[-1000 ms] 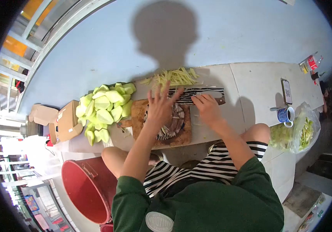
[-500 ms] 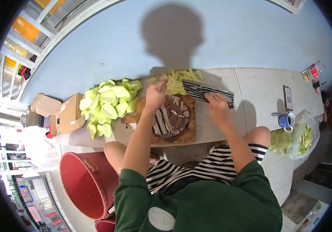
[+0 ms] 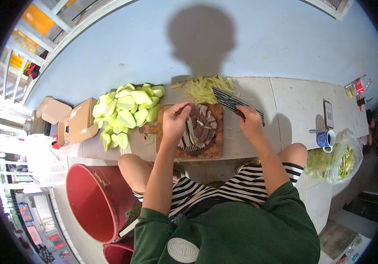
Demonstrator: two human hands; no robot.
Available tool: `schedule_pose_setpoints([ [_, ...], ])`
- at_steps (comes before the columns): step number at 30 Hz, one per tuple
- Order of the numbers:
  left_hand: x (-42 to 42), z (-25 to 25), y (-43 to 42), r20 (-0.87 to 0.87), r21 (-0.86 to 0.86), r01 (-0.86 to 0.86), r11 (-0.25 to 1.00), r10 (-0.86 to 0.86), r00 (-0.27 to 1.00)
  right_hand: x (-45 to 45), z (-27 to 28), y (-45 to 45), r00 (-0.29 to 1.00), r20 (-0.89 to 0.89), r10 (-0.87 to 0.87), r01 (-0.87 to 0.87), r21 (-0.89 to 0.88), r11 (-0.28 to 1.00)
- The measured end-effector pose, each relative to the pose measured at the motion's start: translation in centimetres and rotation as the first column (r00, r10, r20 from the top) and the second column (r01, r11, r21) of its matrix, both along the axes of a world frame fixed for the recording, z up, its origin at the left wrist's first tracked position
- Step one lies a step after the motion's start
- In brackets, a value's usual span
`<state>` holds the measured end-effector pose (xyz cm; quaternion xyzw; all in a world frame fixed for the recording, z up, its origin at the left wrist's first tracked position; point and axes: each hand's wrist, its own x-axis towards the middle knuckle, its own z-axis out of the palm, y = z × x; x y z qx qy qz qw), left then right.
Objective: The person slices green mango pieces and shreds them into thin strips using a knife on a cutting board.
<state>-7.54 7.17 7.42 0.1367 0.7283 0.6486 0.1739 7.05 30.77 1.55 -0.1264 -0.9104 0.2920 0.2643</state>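
Knife [image 3: 228,99] swung further aslant — clasped in right hand's fingers [image 3: 243,110].

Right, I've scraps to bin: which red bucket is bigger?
The big bucket beside the left knee; its mouth looks far wider than on the small bucket below.

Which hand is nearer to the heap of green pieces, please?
Left: the left hand is just right of the heap, over the cutting board; the right hand holds the cleaver beyond the board's right edge.
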Motion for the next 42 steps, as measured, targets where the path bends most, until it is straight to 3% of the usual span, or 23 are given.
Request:
schedule_pose_setpoints([
  [3,1.1,1.9,-0.7,0.316,0.136,-0.029,0.990,-0.016,0.949,0.1,1.1,-0.7,0.998,0.065,-0.016,0.020,-0.069,0.997],
  [4,1.7,2.4,-0.9,0.313,0.136,-0.036,0.990,-0.008,0.950,0.1,1.1,-0.9,0.998,0.062,-0.008,0.012,-0.069,0.998],
  [6,4.1,3.8,-0.9,0.017,0.228,0.088,0.970,-0.094,0.995,0.2,1.1,-1.0,0.999,0.052,0.002,0.002,-0.084,0.996],
  [9,9.4,11.9,-0.7,0.118,0.306,0.186,0.934,-0.231,0.966,0.4,0.7,-1.3,0.989,0.138,-0.042,0.051,-0.066,0.996],
  [11,12.6,17.4,-1.2,0.282,0.411,0.196,0.890,-0.328,0.902,0.3,-0.1,-1.1,0.994,0.111,-0.013,0.019,-0.055,0.998],
  [14,15.5,21.0,-1.5,-0.126,0.541,0.454,0.708,-0.466,0.876,0.6,0.3,-1.2,0.995,0.101,0.000,0.004,-0.046,0.999],
  [16,16.4,21.6,-0.6,-0.128,0.540,0.433,0.722,-0.438,0.890,0.7,0.5,-1.6,0.993,0.120,-0.010,0.017,-0.055,0.998],
  [17,16.2,19.7,0.5,-0.345,0.675,0.529,0.514,-0.414,0.842,0.5,0.5,-1.5,0.992,0.123,0.009,0.002,-0.085,0.996],
  [20,16.0,19.3,0.3,-0.518,0.738,0.611,0.286,-0.341,0.784,0.8,-0.3,-1.6,0.991,0.137,0.009,0.006,-0.109,0.994],
  [26,16.4,19.4,-0.4,-0.256,0.788,0.470,0.399,-0.482,0.838,0.8,-0.7,-0.6,0.999,0.048,0.020,-0.019,-0.021,1.000],
  [28,16.7,19.3,0.3,-0.334,0.746,0.523,0.414,-0.446,0.830,0.2,-1.4,-1.9,0.999,0.014,0.050,-0.049,-0.054,0.997],
  [30,16.1,20.8,0.3,-0.377,0.701,0.563,0.437,-0.443,0.813,0.1,-0.5,-1.9,0.988,0.152,0.011,0.008,-0.125,0.992],
  [31,16.4,21.2,0.6,-0.229,0.635,0.502,0.587,-0.478,0.848,0.2,-0.1,-1.9,0.987,0.158,0.024,-0.013,-0.070,0.997],
  [33,15.9,19.8,0.9,-0.059,0.462,0.481,0.745,-0.515,0.855,0.4,-1.3,-1.8,0.988,0.155,0.025,-0.015,-0.070,0.997],
  [34,15.1,17.0,1.1,-0.042,0.384,0.518,0.764,-0.546,0.837,0.0,-1.7,-1.7,0.991,0.136,0.019,-0.010,-0.072,0.997],
  [36,13.8,11.8,1.1,0.103,0.200,0.406,0.892,-0.431,0.897,-0.1,-1.2,-1.8,0.989,0.143,0.032,-0.011,-0.147,0.989],
  [38,12.0,4.4,0.1,0.016,-0.085,0.183,0.979,-0.182,0.983,0.2,-0.8,-1.8,0.986,0.165,0.031,0.005,-0.214,0.977],
  [40,9.4,-2.0,-2.0,0.014,-0.264,-0.022,0.964,0.026,1.000,0.1,-0.7,-1.4,0.981,0.192,0.029,0.006,-0.184,0.983],
  [42,7.5,-6.5,-3.7,-0.058,-0.354,-0.098,0.930,0.083,0.995,0.0,-0.8,-1.6,0.985,0.170,0.037,-0.006,-0.180,0.984],
])
